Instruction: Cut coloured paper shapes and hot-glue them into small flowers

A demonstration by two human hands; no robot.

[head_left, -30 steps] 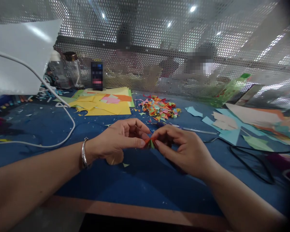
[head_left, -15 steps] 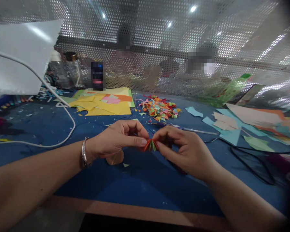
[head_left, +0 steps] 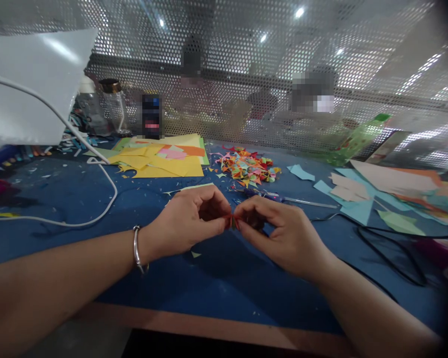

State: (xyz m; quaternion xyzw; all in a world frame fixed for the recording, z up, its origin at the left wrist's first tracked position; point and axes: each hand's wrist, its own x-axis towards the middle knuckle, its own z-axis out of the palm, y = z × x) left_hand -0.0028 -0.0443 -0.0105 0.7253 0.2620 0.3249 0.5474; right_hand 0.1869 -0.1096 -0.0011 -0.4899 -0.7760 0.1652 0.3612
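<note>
A small folded paper piece (head_left: pixel 232 222), orange-red with some green, is pinched between both hands above the middle of the blue table. My left hand (head_left: pixel 188 216), with a silver bangle at the wrist, grips its left side between thumb and fingertips. From the other side, my right hand (head_left: pixel 281 231) pinches its right edge. Fingertips hide most of the piece. Behind the hands lies a heap of small colourful paper pieces (head_left: pixel 248 165). A purple-handled tool (head_left: pixel 263 195) with a long thin metal shaft rests just beyond my right hand.
Yellow paper sheets (head_left: pixel 182 166) lie at the back left, near a phone (head_left: pixel 151 117) and bottles (head_left: pixel 114 107). Blue and pink paper offcuts (head_left: pixel 358 204) and a black cable (head_left: pixel 392 258) are on the right. A white cable (head_left: pixel 108 189) loops on the left. Perforated metal panel (head_left: pixel 231 89) stands behind.
The fanned paper piece has been squeezed narrower as my hands came closer together. My left wrist has shifted slightly right and now covers the round tan piece seen before.
</note>
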